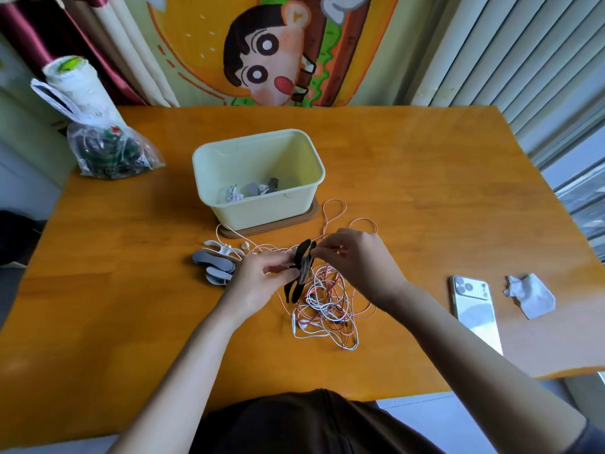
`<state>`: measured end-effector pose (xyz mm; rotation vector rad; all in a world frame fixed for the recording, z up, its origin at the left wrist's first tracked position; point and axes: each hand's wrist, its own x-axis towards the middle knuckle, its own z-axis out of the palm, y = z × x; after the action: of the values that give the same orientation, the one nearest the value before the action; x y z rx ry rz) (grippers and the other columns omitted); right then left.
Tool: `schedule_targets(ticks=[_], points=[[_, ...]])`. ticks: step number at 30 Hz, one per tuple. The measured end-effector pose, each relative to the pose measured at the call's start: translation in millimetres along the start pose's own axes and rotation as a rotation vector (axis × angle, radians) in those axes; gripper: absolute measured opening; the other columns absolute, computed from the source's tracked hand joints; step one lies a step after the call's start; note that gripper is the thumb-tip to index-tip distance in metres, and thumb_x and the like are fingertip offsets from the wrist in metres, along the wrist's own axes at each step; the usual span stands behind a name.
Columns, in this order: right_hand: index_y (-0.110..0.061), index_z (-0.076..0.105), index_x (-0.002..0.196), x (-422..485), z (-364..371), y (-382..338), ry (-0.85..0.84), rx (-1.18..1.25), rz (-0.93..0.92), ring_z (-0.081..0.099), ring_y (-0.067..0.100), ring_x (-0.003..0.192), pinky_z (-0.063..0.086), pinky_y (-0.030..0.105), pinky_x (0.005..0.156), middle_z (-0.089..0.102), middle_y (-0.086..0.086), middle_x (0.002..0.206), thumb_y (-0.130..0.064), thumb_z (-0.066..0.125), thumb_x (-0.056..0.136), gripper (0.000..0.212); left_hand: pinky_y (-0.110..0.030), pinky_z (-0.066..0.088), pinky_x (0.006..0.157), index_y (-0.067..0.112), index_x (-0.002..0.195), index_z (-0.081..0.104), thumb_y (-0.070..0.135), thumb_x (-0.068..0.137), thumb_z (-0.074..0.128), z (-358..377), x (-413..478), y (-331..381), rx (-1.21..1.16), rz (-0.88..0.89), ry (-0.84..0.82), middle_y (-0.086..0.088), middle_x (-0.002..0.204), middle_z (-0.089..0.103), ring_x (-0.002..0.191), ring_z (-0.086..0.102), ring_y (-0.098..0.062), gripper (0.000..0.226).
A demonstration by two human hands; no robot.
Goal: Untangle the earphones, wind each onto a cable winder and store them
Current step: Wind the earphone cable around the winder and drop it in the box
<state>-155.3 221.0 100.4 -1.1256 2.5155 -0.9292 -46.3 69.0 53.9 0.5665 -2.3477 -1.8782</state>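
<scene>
A cream tub (258, 172) stands mid-worktop (409, 178) on a brown lid, a few wound earphones lying inside. Grey and white winders (214, 262) lie to its left front, a phone (474, 309) and crumpled tissue (530, 299) off to the right, a plastic bag (111, 152) at the far left corner. The earphone tangle (327, 306) sprawls beneath both raised hands. The left hand (258, 283) pinches a black winder (299, 270); the right hand (357, 260) fingers grip cable at its top.
</scene>
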Motion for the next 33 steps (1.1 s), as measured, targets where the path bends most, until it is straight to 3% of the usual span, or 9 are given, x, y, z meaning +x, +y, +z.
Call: schedule_targets(ticks=[6,11,15,18,22,25,27,30,33], points=[[-0.017,0.073,0.083,5,-2,-6,-0.019,-0.035,-0.115,0.055,0.012,0.076,0.046,0.03,0.066,0.058,-0.007,0.083,-0.029,0.067,0.086,0.013,-0.024,0.049,0.086,0.019,0.101,0.074,0.015,0.082,0.073,7,-4,12,0.198,-0.027,0.032,0.004,0.097,0.068,0.094,0.063,-0.009,0.02],[-0.013,0.066,0.091,5,5,-2,-0.076,-0.114,-0.069,0.053,0.02,0.094,0.038,0.024,0.078,0.062,0.001,0.106,-0.031,0.058,0.091,0.02,-0.032,0.051,0.088,0.016,0.105,0.074,0.017,0.082,0.073,13,-6,22,0.354,0.061,0.033,-0.004,0.105,0.061,0.097,0.06,-0.018,0.023],[-0.016,0.056,0.083,2,9,-4,-0.135,-0.003,0.028,0.051,0.006,0.067,0.037,0.014,0.061,0.058,-0.002,0.079,-0.028,0.055,0.094,0.017,-0.033,0.05,0.089,0.013,0.101,0.074,0.015,0.082,0.073,17,-7,25,0.401,0.078,0.022,-0.001,0.103,0.059,0.096,0.059,-0.018,0.019],[-0.015,0.052,0.079,0,13,-2,-0.091,0.076,0.118,0.045,0.003,0.056,0.036,0.012,0.056,0.049,-0.008,0.065,-0.023,0.056,0.094,0.018,-0.019,0.052,0.079,0.014,0.102,0.072,0.007,0.079,0.073,20,-8,28,0.287,0.084,0.052,0.004,0.092,0.059,0.084,0.063,-0.008,0.023],[-0.015,0.059,0.078,-5,20,4,0.063,0.234,0.213,0.054,0.005,0.062,0.04,0.014,0.058,0.059,-0.01,0.068,-0.021,0.059,0.092,0.015,-0.003,0.045,0.073,0.02,0.123,0.059,0.005,0.079,0.074,22,-8,31,0.125,0.029,0.112,0.009,0.111,0.061,0.086,0.06,0.009,0.049],[-0.01,0.064,0.082,-8,24,7,0.168,0.335,0.285,0.061,0.014,0.069,0.046,0.022,0.063,0.066,0.0,0.074,-0.022,0.059,0.092,0.017,-0.001,0.041,0.074,0.026,0.129,0.048,0.017,0.08,0.075,25,-7,27,0.169,0.012,0.22,0.008,0.12,0.049,0.098,0.053,0.0,0.057],[-0.008,0.065,0.082,-7,25,9,0.25,0.369,0.323,0.063,0.017,0.07,0.047,0.024,0.063,0.067,0.003,0.073,-0.022,0.06,0.091,0.017,0.0,0.041,0.071,0.024,0.125,0.046,0.025,0.083,0.073,28,-9,24,0.103,-0.08,0.237,0.007,0.114,0.05,0.097,0.053,-0.004,0.05],[-0.006,0.065,0.082,-7,23,9,0.309,0.411,0.33,0.064,0.017,0.069,0.049,0.022,0.063,0.066,0.002,0.072,-0.019,0.061,0.091,0.016,-0.017,0.05,0.072,0.017,0.112,0.055,0.03,0.085,0.069,33,-10,19,-0.214,-0.252,0.128,-0.003,0.107,0.065,0.089,0.064,-0.014,0.032],[-0.006,0.066,0.083,-10,24,8,0.306,0.436,0.337,0.066,0.015,0.07,0.053,0.024,0.065,0.068,0.001,0.073,-0.019,0.062,0.09,0.016,-0.038,0.053,0.083,0.013,0.107,0.062,0.03,0.076,0.073,37,-10,19,-0.467,-0.302,0.156,-0.01,0.102,0.069,0.096,0.065,-0.028,0.038]])
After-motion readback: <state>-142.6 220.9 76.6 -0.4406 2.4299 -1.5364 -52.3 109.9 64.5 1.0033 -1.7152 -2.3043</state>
